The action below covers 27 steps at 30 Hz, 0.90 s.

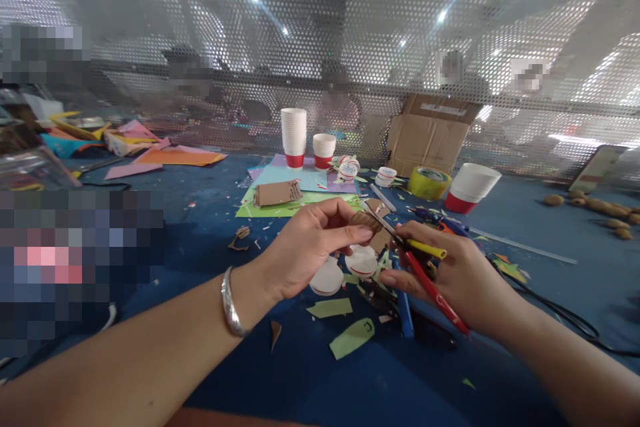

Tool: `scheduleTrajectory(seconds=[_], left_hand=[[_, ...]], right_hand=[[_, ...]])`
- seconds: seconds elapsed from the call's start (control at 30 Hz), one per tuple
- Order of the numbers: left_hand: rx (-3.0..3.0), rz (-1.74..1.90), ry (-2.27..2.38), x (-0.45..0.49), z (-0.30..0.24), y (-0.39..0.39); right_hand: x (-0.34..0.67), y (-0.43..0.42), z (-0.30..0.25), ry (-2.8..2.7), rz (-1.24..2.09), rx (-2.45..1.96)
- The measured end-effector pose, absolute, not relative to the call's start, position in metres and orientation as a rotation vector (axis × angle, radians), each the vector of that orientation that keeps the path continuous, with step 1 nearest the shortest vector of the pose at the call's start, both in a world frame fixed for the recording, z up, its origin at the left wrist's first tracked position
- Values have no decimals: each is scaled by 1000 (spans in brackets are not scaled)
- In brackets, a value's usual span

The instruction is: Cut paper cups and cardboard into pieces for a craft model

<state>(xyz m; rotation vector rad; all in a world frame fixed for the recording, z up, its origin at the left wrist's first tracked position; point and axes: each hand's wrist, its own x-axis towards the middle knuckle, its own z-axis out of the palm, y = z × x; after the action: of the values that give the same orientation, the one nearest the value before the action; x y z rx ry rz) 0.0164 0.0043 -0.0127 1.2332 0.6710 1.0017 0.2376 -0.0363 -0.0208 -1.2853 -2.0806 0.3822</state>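
My left hand [320,240], a silver bangle at its wrist, pinches a small brown rounded piece [367,219] that looks like cardboard. In my right hand [445,267] are pliers [425,280] with red and yellow straight handles and slim metal jaws. The jaws meet the far edge of the brown piece; whether they grip it I cannot tell. Below the hands lie two white paper discs [327,277] with red edges. Green paper scraps [351,339] are around them, one with a small face drawn on it. A blue-handled tool [404,303] is partly under my right hand.
Stacked white-and-red paper cups [294,137] stand on coloured paper [250,207], behind a corrugated cardboard piece [278,193]. Yellow tape [429,181], more cups [473,187] and a cardboard box [430,133] are at right. Black cable [560,313] crosses the right side. A perforated metal screen [340,27] rises behind.
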Motion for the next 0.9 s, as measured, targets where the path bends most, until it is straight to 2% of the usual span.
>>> scheduleTrajectory(seconds=[0.3,0.9], left_hand=[[1332,980,672,16,-13,4],[1323,974,644,18,-14,3]], right_hand=[[236,-36,-21,-2101,301,-1263],[237,-38,-23,-2083,354,-1294]])
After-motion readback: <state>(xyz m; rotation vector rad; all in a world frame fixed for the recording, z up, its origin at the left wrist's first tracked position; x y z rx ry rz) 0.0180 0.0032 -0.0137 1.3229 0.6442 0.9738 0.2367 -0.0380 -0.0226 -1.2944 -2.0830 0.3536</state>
